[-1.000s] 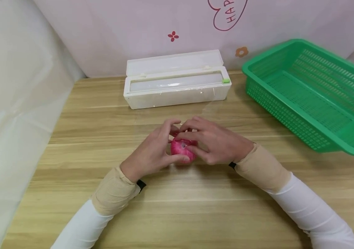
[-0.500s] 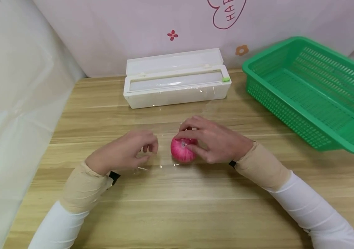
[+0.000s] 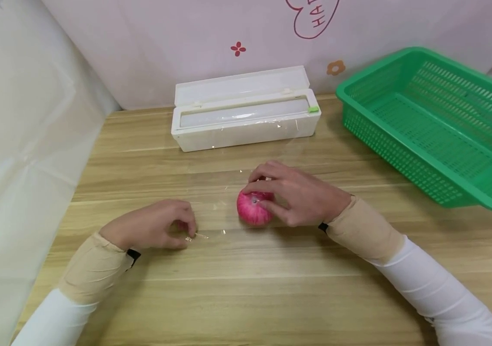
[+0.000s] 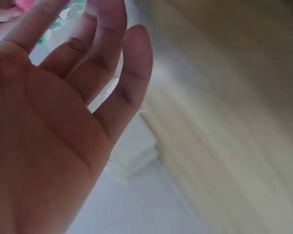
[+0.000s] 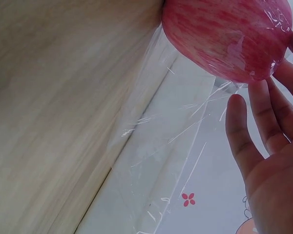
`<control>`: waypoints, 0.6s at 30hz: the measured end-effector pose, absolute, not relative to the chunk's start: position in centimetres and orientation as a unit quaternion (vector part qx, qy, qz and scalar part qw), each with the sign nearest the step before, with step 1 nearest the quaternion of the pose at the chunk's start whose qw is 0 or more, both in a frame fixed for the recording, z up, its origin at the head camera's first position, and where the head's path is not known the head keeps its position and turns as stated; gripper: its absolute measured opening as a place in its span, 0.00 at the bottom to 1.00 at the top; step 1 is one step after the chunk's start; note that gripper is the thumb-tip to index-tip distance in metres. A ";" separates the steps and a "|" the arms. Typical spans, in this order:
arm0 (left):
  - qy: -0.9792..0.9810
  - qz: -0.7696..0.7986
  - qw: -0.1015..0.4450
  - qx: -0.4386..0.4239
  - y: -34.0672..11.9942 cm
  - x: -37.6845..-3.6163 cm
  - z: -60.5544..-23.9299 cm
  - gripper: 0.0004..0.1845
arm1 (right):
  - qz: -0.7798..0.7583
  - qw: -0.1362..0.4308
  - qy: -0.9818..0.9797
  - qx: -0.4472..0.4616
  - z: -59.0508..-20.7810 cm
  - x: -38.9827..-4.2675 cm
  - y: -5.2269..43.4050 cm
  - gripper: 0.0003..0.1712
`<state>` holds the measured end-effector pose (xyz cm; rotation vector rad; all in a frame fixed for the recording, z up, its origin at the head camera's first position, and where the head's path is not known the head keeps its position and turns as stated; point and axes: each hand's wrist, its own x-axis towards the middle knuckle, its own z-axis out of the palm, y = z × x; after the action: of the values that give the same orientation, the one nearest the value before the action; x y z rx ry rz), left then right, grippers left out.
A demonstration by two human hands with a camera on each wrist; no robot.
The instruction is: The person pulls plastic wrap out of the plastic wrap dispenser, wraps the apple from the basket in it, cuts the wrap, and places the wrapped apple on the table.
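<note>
A red apple (image 3: 251, 212) sits on the wooden table with clear cling film drawn over part of it. My right hand (image 3: 299, 194) holds it from the right side, thumb and fingertips on its top. In the right wrist view the film (image 5: 146, 119) clings to the apple (image 5: 224, 41) and stretches away in creases. More film (image 3: 211, 206) lies flat to the left of the apple. At that sheet's front left corner, my left hand (image 3: 152, 226) pinches the gathered edge between thumb and fingers. The left wrist view shows the palm and curved fingers, with the pinch hidden.
Behind the apple stands a white cling film dispenser (image 3: 247, 134), lid raised, a film roll inside and a green slider at its right end. A green slotted basket (image 3: 395, 156) takes up the right back. White sheeting (image 3: 20, 158) borders the table on the left.
My left hand has left the apple, moving left and toward me to the film's corner. The right hand stays at the apple.
</note>
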<state>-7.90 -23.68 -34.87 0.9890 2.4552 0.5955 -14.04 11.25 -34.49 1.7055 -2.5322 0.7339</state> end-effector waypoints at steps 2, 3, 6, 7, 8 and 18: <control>0.886 0.221 0.208 0.351 -24.1 -7.9 -35.2 0.10 | 0.234 0.002 -0.806 0.544 -34.5 -14.0 11.2 0.21; 0.886 0.225 0.205 0.349 -24.3 -7.9 -35.4 0.09 | 0.234 0.003 -0.806 0.544 -34.5 -14.0 11.2 0.21; 0.884 0.240 0.195 0.351 -24.6 -7.9 -35.8 0.07 | 0.233 0.006 -0.805 0.546 -34.5 -14.0 11.3 0.20; 0.883 0.244 0.189 0.354 -24.7 -7.8 -35.9 0.07 | 0.233 0.007 -0.805 0.546 -34.5 -14.0 11.3 0.20; 0.882 0.246 0.185 0.357 -24.7 -7.8 -35.9 0.07 | 0.232 0.008 -0.805 0.547 -34.5 -14.0 11.2 0.20; 0.884 0.263 0.140 0.360 -23.7 -6.9 -33.6 0.09 | 0.232 0.008 -0.806 0.545 -34.7 -14.0 11.3 0.21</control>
<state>-6.91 -23.67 -33.57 1.0390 2.5539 0.7609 -14.02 11.30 -34.71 1.7043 -2.5184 0.7237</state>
